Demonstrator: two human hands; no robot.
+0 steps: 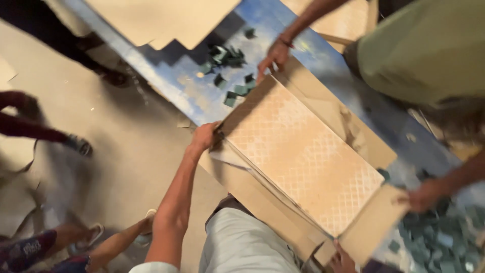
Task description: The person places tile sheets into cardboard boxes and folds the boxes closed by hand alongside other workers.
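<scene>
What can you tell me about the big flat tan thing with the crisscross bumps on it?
The tile is a large tan rectangular slab with a raised diamond grid on its upper face. It lies flat and slantwise inside an opened cardboard box on a blue table. The left hand grips its near-left corner. The right hand is at the box's bottom flap. A co-worker's hand touches its far corner.

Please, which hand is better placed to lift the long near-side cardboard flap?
Probably left: the left hand grips the cardboard box corner beside that flap; the right hand is barely in view.
</scene>
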